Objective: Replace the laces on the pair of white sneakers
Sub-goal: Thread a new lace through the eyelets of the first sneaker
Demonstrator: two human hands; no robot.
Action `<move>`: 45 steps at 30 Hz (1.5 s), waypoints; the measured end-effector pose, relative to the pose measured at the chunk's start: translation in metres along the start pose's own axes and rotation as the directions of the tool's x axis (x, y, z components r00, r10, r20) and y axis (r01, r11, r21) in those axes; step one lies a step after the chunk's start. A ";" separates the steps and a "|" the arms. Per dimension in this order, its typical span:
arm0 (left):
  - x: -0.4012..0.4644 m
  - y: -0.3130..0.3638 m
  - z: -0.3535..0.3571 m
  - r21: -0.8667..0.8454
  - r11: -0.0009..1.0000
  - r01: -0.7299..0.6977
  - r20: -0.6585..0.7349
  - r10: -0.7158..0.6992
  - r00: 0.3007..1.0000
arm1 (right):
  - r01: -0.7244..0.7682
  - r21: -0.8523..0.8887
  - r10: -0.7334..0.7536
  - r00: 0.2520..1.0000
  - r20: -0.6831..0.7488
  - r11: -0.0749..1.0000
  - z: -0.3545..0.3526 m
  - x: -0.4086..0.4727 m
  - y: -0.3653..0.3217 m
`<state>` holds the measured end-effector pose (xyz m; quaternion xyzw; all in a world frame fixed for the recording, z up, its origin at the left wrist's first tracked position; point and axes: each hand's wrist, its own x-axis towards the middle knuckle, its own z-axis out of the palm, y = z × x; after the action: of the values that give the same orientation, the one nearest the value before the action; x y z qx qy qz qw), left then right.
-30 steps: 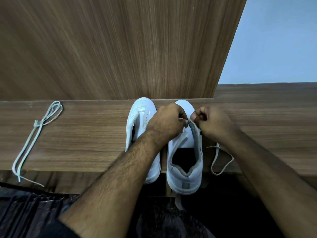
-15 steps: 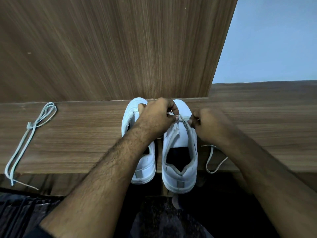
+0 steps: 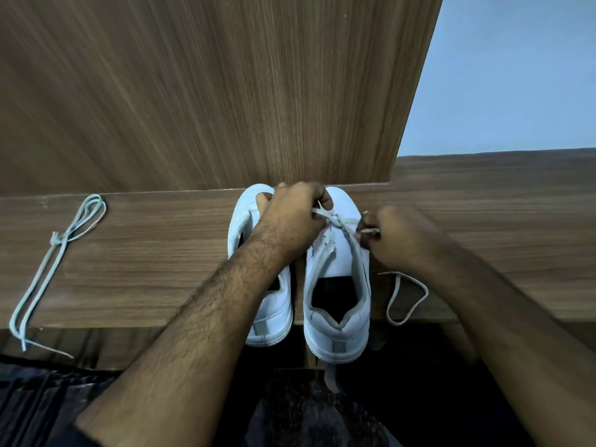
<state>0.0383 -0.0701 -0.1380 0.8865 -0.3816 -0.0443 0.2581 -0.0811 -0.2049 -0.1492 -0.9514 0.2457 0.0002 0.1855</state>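
A: What is the biggest thing in view?

B: An upright wooden panel (image 3: 200,91), rising just beyond both hands, with a pale blue wall (image 3: 503,72) to the right of it. Below them runs the wooden shelf (image 3: 145,262), stretching out to either side of the hands.

A: And the shoes?

B: Two white sneakers stand side by side on the shelf, toes against the panel, heels hanging over the near edge. The right sneaker (image 3: 337,285) sits directly between the two hands. The left sneaker (image 3: 258,269) lies under the left forearm and is partly hidden by it.

A: What are the hands doing?

B: The left hand (image 3: 292,217) is over the front of the sneakers, its fingers curled, pinching one end of a white lace (image 3: 325,215). That lace runs across the front eyelets of the right sneaker towards the right hand (image 3: 392,237). The right hand is beside the sneaker's right edge, fingers closed round the other part of the same lace at its fingertips.

A: Is the lace taut?

B: The short stretch between the hands looks pulled straight. A slack loop of it (image 3: 406,298) hangs below the right wrist, resting on the shelf by the right sneaker's outer side.

A: Anything else?

B: Far to the left of the left hand, well apart from the sneakers, a spare lace (image 3: 51,262) lies on the shelf, doubled over with a knot, its ends trailing off the near edge.
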 end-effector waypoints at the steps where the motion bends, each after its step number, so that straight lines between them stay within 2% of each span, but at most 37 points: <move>1: 0.000 0.000 0.000 -0.002 1.000 0.001 0.000 -0.001 1.000 | 0.023 0.072 -0.022 1.000 -0.018 0.997 0.000 0.001 -0.001; 3: 0.001 0.001 0.000 -0.001 1.000 -0.002 0.005 0.002 1.000 | 0.107 0.388 -0.052 0.987 -0.151 0.915 -0.006 0.000 -0.007; 4: 0.001 0.001 0.000 -0.002 1.000 -0.002 0.007 0.002 1.000 | 0.163 0.570 -0.046 0.976 -0.215 0.806 -0.011 -0.001 -0.011; 6: 0.000 0.000 0.000 -0.002 1.000 -0.006 0.004 0.006 1.000 | 0.236 0.860 -0.027 0.968 -0.251 0.452 -0.023 -0.004 -0.019; 7: 0.000 0.000 0.000 0.002 1.000 -0.010 -0.001 0.010 1.000 | 0.242 0.941 -0.031 0.970 -0.242 0.238 -0.028 -0.006 -0.022; 8: -0.001 -0.001 0.001 0.005 1.000 -0.015 -0.003 0.015 1.000 | 0.219 0.973 -0.018 0.976 -0.218 0.078 -0.031 -0.008 -0.023; 9: -0.001 -0.001 0.001 0.004 1.000 -0.018 -0.004 0.018 1.000 | 0.181 0.983 0.022 0.983 -0.182 0.012 -0.032 -0.009 -0.023; 10: -0.001 -0.001 0.001 0.001 1.000 -0.019 -0.001 0.019 1.000 | 0.149 0.985 0.085 0.984 -0.157 0.091 -0.029 -0.008 -0.021; 11: 0.000 -0.001 0.002 -0.004 1.000 -0.020 0.007 0.020 1.000 | 0.125 0.931 0.140 0.973 -0.182 0.344 -0.025 -0.006 -0.017; 12: 0.000 0.000 0.003 -0.010 1.000 -0.022 0.014 0.022 1.000 | 0.092 0.730 0.139 0.958 -0.251 0.677 -0.018 -0.002 -0.009; 13: 0.000 0.001 0.004 -0.019 0.999 -0.030 0.017 0.030 0.999 | 0.059 0.441 0.072 0.959 -0.275 0.896 -0.012 0.001 -0.004; 14: -0.001 0.001 0.005 -0.027 0.999 -0.042 0.017 0.042 0.999 | 0.034 0.214 0.015 0.974 -0.224 0.976 -0.007 0.002 -0.002; 16: -0.001 0.002 0.008 -0.042 0.998 -0.053 0.015 0.054 0.998 | -0.021 0.039 0.023 0.999 -0.039 0.999 -0.001 0.001 -0.003; 18: 0.001 0.001 0.011 -0.095 0.994 -0.052 0.027 0.055 0.998 | -0.013 0.025 0.013 1.000 0.007 1.000 0.000 0.001 -0.007; 20: 0.001 0.002 0.013 -0.168 0.983 -0.071 0.072 0.084 0.994 | 0.019 0.207 -0.005 0.998 -0.069 0.978 -0.002 0.002 -0.007; 23: -0.002 0.005 0.015 -0.182 0.978 -0.105 0.169 0.136 0.976 | 0.088 0.579 0.025 0.982 -0.185 0.811 -0.001 0.005 -0.006; 26: -0.002 0.004 0.014 -0.129 0.988 -0.088 0.215 0.114 0.970 | 0.069 0.798 0.068 0.988 -0.137 0.599 0.003 0.006 -0.006; 28: -0.003 0.005 0.010 -0.018 0.997 -0.073 0.207 0.075 0.975 | 0.025 0.850 0.068 0.995 -0.072 0.526 0.004 0.004 -0.006; 31: -0.004 0.006 0.006 0.081 0.995 -0.060 0.226 0.040 0.973 | -0.005 0.782 0.024 1.000 -0.013 0.623 0.002 0.003 -0.001; 36: -0.001 0.002 0.003 0.115 0.993 -0.004 0.252 -0.025 0.967 | 0.003 0.669 -0.113 0.986 0.122 0.743 -0.009 -0.006 0.018; 39: 0.000 -0.002 0.003 0.106 0.994 -0.009 0.257 -0.018 0.966 | 0.127 0.346 -0.231 0.932 0.279 0.930 -0.007 -0.009 0.027; 41: 0.001 -0.006 0.006 0.059 0.998 -0.028 0.289 0.010 0.957 | 0.142 0.207 -0.205 0.922 0.328 0.968 -0.002 -0.010 0.022; 45: -0.001 -0.005 0.006 -0.028 0.999 -0.026 0.286 0.033 0.958 | -0.005 0.184 -0.040 0.970 0.239 0.983 -0.007 -0.011 0.007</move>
<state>0.0395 -0.0690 -0.1463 0.8618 -0.4275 -0.1729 0.2114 -0.0946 -0.2082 -0.1444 -0.9253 0.2120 0.0920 0.3006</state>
